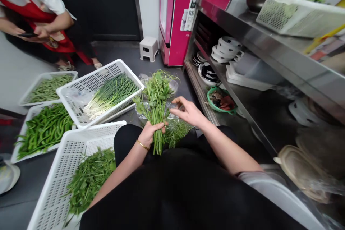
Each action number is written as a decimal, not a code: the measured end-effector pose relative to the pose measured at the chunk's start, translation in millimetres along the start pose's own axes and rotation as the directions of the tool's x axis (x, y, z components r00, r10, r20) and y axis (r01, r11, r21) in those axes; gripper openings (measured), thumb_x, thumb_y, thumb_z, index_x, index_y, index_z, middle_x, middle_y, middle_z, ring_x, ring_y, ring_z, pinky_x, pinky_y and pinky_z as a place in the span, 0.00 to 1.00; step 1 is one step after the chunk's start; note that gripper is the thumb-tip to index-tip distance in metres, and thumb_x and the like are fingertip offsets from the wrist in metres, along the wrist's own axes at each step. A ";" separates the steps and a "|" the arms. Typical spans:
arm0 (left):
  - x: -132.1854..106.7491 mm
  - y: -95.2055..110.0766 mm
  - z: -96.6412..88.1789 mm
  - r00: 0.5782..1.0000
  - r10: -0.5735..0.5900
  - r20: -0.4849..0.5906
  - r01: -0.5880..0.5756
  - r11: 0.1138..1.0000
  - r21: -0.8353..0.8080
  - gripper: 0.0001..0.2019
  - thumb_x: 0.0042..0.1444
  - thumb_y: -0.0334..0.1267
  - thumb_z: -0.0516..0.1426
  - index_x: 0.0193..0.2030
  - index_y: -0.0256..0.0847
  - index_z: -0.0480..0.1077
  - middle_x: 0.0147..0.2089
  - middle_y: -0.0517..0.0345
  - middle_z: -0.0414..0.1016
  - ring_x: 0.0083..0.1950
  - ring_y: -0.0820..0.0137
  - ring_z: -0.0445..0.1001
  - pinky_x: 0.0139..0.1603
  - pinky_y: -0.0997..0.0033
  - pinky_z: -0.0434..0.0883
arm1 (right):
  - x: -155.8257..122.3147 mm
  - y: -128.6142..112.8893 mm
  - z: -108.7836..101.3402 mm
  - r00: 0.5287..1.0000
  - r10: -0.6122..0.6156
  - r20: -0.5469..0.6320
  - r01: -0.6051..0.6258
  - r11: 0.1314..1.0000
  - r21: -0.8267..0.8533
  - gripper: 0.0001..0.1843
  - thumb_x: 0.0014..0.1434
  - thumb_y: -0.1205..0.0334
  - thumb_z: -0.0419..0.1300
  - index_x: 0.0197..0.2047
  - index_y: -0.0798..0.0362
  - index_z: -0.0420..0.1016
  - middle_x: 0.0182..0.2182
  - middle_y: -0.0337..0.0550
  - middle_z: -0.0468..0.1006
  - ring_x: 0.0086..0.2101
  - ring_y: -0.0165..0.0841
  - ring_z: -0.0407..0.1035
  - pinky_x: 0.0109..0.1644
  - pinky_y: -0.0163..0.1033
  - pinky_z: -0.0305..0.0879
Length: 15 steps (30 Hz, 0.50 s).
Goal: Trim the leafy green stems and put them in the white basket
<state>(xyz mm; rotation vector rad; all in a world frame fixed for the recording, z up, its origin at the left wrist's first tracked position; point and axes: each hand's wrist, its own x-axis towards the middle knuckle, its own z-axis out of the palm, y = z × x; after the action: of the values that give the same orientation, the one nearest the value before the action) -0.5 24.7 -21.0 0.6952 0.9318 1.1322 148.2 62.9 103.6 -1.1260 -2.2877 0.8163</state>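
Left hand point(148, 132), grip closed around leafy green stems point(157, 106), right hand point(190, 113) near them, grip loose (seemingly holding nothing)

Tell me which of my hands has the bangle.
Your left hand, gripping the greens, wears a gold bangle; your right hand shows none.

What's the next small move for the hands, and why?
Probably bring the right hand in to the leafy green bunch: the left hand grips it around the stems, while the right hovers beside it, part-curled and apparently holding nothing, so it looks free to work on the bunch.
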 end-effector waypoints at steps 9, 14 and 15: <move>27.5 3.5 37.8 0.996 0.027 0.083 -0.009 0.977 -0.213 0.16 0.43 0.35 0.65 0.40 0.34 0.71 0.28 0.59 0.73 0.19 0.78 0.65 0.21 0.76 0.64 | -33.7 81.9 26.8 0.956 0.007 -0.293 0.015 0.997 0.073 0.13 0.58 0.56 0.55 0.29 0.56 0.72 0.28 0.44 0.73 0.31 0.30 0.66 0.38 0.35 0.61; 29.0 5.4 41.3 0.985 0.025 0.170 0.019 0.968 -0.250 0.18 0.43 0.30 0.64 0.43 0.37 0.69 0.35 0.57 0.73 0.20 0.82 0.62 0.22 0.77 0.61 | -71.7 111.4 -21.8 0.971 0.159 -0.179 -0.077 0.915 0.397 0.17 0.57 0.51 0.55 0.30 0.56 0.73 0.22 0.40 0.72 0.23 0.28 0.66 0.31 0.34 0.63; 29.6 5.7 41.6 0.985 0.024 0.172 0.021 0.967 -0.252 0.18 0.43 0.30 0.64 0.43 0.37 0.69 0.35 0.57 0.72 0.20 0.82 0.62 0.22 0.78 0.61 | -80.3 122.4 -28.8 0.967 0.225 -0.121 -0.153 0.890 0.430 0.18 0.58 0.49 0.53 0.31 0.56 0.73 0.22 0.40 0.72 0.22 0.28 0.66 0.29 0.34 0.63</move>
<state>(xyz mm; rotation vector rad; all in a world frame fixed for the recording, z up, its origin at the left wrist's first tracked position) 38.1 54.3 -4.8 0.5749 0.6252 1.1480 277.8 65.9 29.5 -1.1736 -1.7679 1.1726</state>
